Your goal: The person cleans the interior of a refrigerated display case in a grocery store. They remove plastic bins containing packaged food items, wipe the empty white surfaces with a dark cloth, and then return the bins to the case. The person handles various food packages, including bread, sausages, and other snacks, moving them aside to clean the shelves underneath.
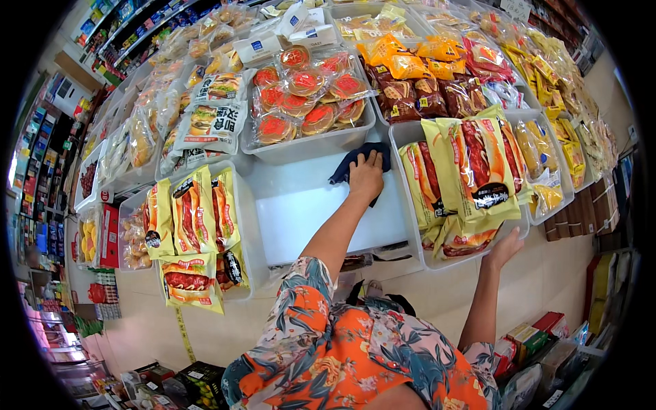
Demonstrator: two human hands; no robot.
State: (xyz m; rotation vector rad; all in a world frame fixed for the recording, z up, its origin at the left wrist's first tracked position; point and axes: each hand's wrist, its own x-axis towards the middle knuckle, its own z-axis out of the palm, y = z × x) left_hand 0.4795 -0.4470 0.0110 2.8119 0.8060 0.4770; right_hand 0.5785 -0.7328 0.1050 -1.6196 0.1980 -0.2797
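My left hand presses a dark blue cloth against a white tabletop, its fingers spread over the fabric. The cloth lies near the back of this bare patch, just in front of a clear bin of round pastries with red tops. On the right, my right hand holds the front right corner of a clear plastic bin. That bin is heaped with yellow packets of sausage buns, and its front juts past the table edge. The hand's fingertips are partly hidden at the bin's corner.
Left of the white patch stands another bin of yellow bun packets, some overhanging its front. Behind are burger packets, brown and orange snack bags, and several more full bins. Boxes and crates stand low at both sides.
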